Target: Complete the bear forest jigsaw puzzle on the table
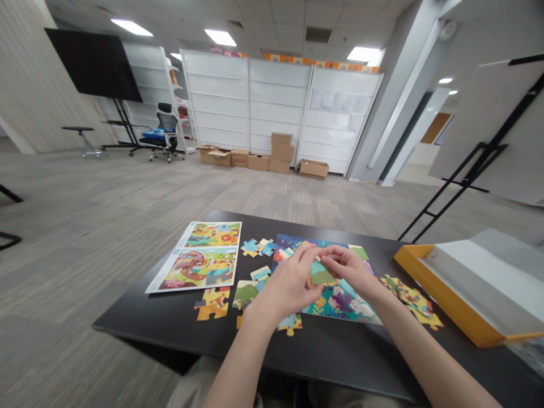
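Note:
My left hand (289, 280) is curled round a green jigsaw piece (322, 274), its thumb below and its fingers above. At the piece's upper right edge, my right hand (348, 267) pinches with thumb and fingertips. Both hands are above a colourful picture sheet (327, 306) with a white rabbit on it. Left of my left hand lie a green and blue puzzle piece (245, 293) and an orange piece (213, 304). Light blue pieces (258, 247) sit farther back. Below my left wrist is a yellow-edged piece (290, 323), partly covered.
A printed picture guide (204, 255) lies at the table's left. More puzzle pieces (410, 297) are heaped at the right, beside an open yellow and white box (463, 294). The black table (170, 314) ends close to my lap. A whiteboard stand (463, 175) rises beyond on the right.

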{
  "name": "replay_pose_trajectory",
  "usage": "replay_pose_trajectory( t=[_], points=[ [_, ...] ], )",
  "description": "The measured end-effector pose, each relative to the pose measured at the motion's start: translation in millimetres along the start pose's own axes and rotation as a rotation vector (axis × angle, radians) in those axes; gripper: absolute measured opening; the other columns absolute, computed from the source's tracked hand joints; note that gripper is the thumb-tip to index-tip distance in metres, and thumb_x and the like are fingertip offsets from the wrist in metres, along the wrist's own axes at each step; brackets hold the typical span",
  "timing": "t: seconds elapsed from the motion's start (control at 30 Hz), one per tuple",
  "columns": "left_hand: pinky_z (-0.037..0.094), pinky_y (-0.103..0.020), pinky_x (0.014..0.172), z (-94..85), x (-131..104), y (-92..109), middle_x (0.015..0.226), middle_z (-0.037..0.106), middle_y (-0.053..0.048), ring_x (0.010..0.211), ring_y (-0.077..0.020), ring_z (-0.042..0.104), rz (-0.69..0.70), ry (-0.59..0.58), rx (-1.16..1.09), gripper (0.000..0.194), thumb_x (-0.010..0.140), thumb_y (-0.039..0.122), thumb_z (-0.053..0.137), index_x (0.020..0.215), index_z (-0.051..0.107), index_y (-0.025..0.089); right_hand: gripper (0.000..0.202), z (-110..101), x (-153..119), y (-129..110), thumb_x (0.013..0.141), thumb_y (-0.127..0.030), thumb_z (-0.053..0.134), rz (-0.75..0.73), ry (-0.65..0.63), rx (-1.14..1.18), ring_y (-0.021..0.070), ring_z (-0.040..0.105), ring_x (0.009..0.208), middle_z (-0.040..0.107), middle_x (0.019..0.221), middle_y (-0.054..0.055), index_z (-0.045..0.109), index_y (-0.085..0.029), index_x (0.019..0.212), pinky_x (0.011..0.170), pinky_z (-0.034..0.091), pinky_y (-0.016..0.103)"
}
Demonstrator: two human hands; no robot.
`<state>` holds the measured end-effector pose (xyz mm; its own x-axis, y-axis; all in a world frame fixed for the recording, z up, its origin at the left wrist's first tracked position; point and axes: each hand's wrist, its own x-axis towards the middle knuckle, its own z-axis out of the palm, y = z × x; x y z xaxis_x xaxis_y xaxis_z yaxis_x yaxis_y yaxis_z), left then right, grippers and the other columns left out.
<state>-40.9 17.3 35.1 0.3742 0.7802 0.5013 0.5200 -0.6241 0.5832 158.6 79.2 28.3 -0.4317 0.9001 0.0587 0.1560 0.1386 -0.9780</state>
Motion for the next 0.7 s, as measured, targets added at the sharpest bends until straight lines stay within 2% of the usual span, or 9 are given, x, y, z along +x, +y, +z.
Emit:
replay_pose_trajectory(
  t=[0.1, 0.23, 0.4, 0.57, 0.7],
  points=[
    [0.046, -0.046, 0.111, 2.4, 1.0, -4.3, 0.141, 0.057, -0.011, 0.133, -0.0282, 0.053, -0.034, -0.005, -0.038, 0.07, 0.08, 0.019, 0.071, 0.143, 0.041, 0.024, 0.045, -3.0, -0.6, -3.9, 0.08, -0.059, 0.074, -0.01, 0.005, 0.0, 0.0075, 0.042, 0.051, 0.056, 0.063, -0.004, 0.067, -0.017, 0.093, 0.049, 0.03, 0.023],
    [0.051, -0.046, 0.106, 4.8, 1.0, -10.2, 0.149, 0.05, -0.012, 0.127, -0.0278, 0.059, -0.088, 0.035, -0.062, 0.08, 0.079, 0.018, 0.071, 0.149, 0.034, 0.026, 0.044, -6.9, -1.1, -2.7, 0.082, -0.058, 0.073, -0.009, 0.011, 0.033, 0.0086, 0.045, 0.054, 0.055, 0.063, -0.004, 0.067, -0.018, 0.101, 0.052, 0.034, 0.024],
    [0.05, -0.042, 0.109, 11.3, 4.5, -13.6, 0.151, 0.048, -0.011, 0.134, -0.0263, 0.054, -0.067, 0.085, -0.048, 0.087, 0.078, 0.016, 0.07, 0.152, 0.028, 0.027, 0.043, -16.9, -1.9, 1.4, 0.082, -0.053, 0.075, 0.001, -0.009, 0.098, 0.009, 0.048, 0.057, 0.059, 0.069, -0.003, 0.066, -0.02, 0.107, 0.054, 0.037, 0.023],
    [0.045, -0.043, 0.115, 17.6, 7.7, -14.9, 0.154, 0.045, -0.011, 0.139, -0.026, 0.049, -0.022, 0.112, 0.01, 0.084, 0.08, 0.018, 0.07, 0.152, 0.028, 0.026, 0.041, -24.1, 0.4, 1.2, 0.08, -0.053, 0.077, -0.002, -0.017, 0.089, 0.0094, 0.05, 0.057, 0.062, 0.071, -0.001, 0.069, -0.018, 0.101, 0.053, 0.039, 0.023],
    [0.045, -0.044, 0.114, 19.7, 9.4, -14.0, 0.151, 0.048, -0.013, 0.14, -0.0269, 0.049, -0.018, 0.083, 0.054, 0.077, 0.082, 0.018, 0.068, 0.15, 0.032, 0.023, 0.043, -24.2, 2.3, 3.4, 0.077, -0.052, 0.078, 0.01, -0.016, 0.064, 0.0091, 0.05, 0.054, 0.061, 0.068, -0.002, 0.069, -0.018, 0.101, 0.052, 0.04, 0.023]
  ],
)
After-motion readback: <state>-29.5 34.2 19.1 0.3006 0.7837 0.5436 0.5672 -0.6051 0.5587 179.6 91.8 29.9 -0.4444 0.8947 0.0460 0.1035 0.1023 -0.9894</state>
